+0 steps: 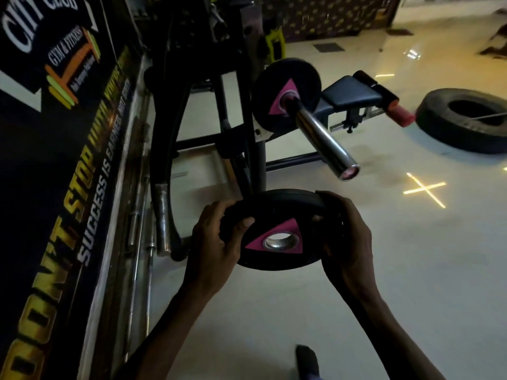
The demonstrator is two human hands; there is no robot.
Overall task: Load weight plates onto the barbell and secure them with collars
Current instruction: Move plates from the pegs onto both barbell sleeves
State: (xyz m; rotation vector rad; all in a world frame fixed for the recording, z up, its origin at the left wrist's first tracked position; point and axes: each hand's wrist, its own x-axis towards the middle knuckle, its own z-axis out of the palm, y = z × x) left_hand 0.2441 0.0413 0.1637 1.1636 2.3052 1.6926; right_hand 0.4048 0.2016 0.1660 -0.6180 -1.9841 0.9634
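Note:
I hold a black weight plate (pixel 274 215) with a pink triangle around its steel centre hole, tilted nearly flat. My left hand (pixel 216 237) grips its left rim and my right hand (pixel 345 234) grips its right rim. Above it, the barbell's chrome sleeve (pixel 323 141) points toward me, its end free. One matching black plate (pixel 301 75) with a pink triangle sits on the sleeve at its inner end. The held plate is below the sleeve's tip, apart from it. No collar is visible.
A black rack frame (pixel 170 127) stands left of the bar, with a bench pad (pixel 351 94) behind the loaded plate. Spare bars (pixel 140 242) lie along the banner wall at left. A large tyre (pixel 469 119) lies on the glossy floor at right. My shoe (pixel 307 360) shows below.

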